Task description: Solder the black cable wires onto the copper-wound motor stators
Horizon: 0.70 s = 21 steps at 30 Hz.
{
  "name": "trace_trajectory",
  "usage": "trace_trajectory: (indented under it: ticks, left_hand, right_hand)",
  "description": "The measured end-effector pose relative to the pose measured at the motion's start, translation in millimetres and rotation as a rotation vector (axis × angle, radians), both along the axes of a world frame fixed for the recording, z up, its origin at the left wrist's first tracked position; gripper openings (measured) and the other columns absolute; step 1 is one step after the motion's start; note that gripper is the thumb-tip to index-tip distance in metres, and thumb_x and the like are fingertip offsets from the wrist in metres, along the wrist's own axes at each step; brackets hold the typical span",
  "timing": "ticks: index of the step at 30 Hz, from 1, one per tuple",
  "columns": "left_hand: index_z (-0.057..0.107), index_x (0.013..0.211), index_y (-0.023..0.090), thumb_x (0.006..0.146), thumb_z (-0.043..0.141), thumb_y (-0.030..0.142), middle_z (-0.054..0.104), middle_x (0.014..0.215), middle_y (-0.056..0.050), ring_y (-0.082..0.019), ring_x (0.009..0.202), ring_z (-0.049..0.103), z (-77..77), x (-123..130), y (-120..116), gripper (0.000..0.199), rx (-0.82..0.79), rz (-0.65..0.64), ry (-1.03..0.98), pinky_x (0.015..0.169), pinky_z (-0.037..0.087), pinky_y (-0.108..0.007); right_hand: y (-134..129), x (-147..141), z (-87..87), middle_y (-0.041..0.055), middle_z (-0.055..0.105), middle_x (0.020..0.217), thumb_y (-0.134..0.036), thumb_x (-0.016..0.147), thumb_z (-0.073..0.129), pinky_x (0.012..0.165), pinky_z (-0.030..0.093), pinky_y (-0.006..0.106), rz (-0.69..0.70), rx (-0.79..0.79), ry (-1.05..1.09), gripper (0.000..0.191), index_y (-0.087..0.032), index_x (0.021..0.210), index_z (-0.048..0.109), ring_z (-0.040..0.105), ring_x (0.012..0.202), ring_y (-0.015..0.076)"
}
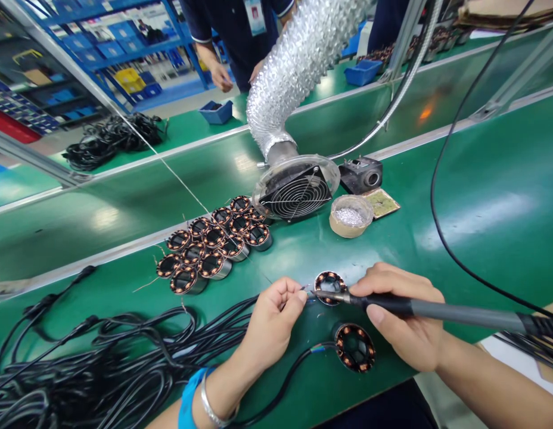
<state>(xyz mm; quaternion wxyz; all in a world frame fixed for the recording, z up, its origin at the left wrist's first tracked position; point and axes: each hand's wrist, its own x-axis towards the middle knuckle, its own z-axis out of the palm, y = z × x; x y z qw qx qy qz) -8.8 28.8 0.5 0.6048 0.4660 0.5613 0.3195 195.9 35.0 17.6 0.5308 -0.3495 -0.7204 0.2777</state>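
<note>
My right hand (404, 316) is closed around a soldering iron (464, 317), its tip pointing left over the near side of a copper-wound motor stator (330, 280). Just left of that stator, my left hand (276, 316) pinches thin wires (308, 292) between thumb and forefinger. The iron's tip meets or nearly meets these wires; actual contact is too small to tell. Closer to me lies a second stator (354, 347), with a black cable's coloured wire ends (323, 347) running to it.
Black cables (137, 357) pile up at the left. Several stators (214, 238) stand in rows behind my left hand. Above them hangs a fume extractor fan (298, 190) on a foil duct. A round tub (350, 215) and iron holder (361, 174) sit right of it. Another person (241, 42) stands opposite.
</note>
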Motion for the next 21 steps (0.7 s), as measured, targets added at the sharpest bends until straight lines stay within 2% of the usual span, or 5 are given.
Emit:
trace_trajectory:
  ticks: [9,15,21]
  left_hand:
    - [0.046,0.071,0.018,0.083,0.057,0.042,0.030,0.055,0.009,-0.007,0.049,0.020,1.4,0.8,0.5,0.028,0.005,0.000,-0.006,0.045,0.017,-0.020]
    - [0.047,0.071,0.018,0.083,0.056,0.041,0.032,0.056,0.009,-0.008,0.050,0.022,1.0,1.0,0.2,0.028,0.016,-0.011,0.011,0.046,0.018,-0.021]
    - [0.046,0.070,0.019,0.082,0.057,0.040,0.031,0.056,0.009,-0.008,0.049,0.020,1.3,0.7,-0.3,0.027,0.009,0.001,-0.009,0.045,0.019,-0.020]
  right_hand:
    - [-5.9,-6.8,-3.6,0.0022,0.057,0.058,-0.009,0.072,0.048,0.046,0.037,0.028,0.056,0.282,-0.074,0.026,-0.015,0.090,0.066,0.049,0.045,0.0130]
    - [-7.2,1.7,-1.2,0.0045,0.061,0.064,-0.007,0.071,0.050,0.049,0.045,0.031,0.076,0.278,-0.094,0.030,-0.014,0.096,0.065,0.054,0.050,0.0144]
    - [-8.4,1.6,-1.0,0.0033,0.061,0.062,-0.008,0.070,0.050,0.049,0.048,0.032,0.021,0.247,-0.061,0.031,-0.016,0.096,0.067,0.055,0.050,0.0150]
